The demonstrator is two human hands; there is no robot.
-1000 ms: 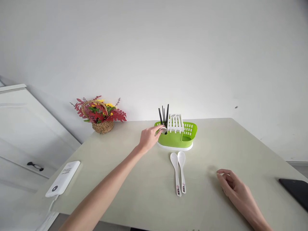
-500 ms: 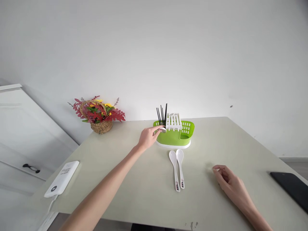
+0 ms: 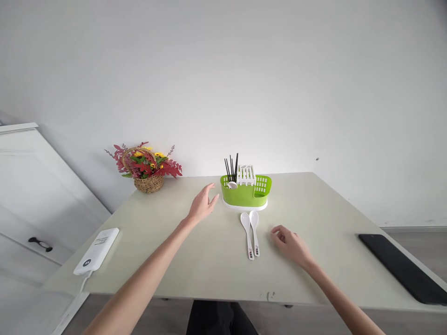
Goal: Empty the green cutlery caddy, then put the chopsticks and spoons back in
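My left hand (image 3: 202, 203) is open and holds nothing, its thumb and fingers apart just left of the green utensil holder (image 3: 240, 197). In the holder's left part stand several black chopsticks (image 3: 231, 168) and a white spoon (image 3: 232, 185) whose bowl leans over the front rim. A white slotted rack (image 3: 246, 175) sits across the holder's middle. In front of it, two white spoons, a left one (image 3: 245, 222) and a right one (image 3: 254, 223), lie side by side, bowls toward the holder. To their right rests my right hand (image 3: 290, 244), fingers curled in, nothing visible in it.
A wicker basket (image 3: 149, 184) of artificial flowers stands at the back left by the wall. On the left edge lies a white power bank (image 3: 97, 251) with a cable. A black phone-like slab (image 3: 401, 265) lies on the right. A white cabinet (image 3: 38, 195) stands beyond the table's left side.
My left hand has let go of the white spoon, now resting in the holder, and drawn back left with its fingers spread. My right hand has moved left, closer to the two spoons.
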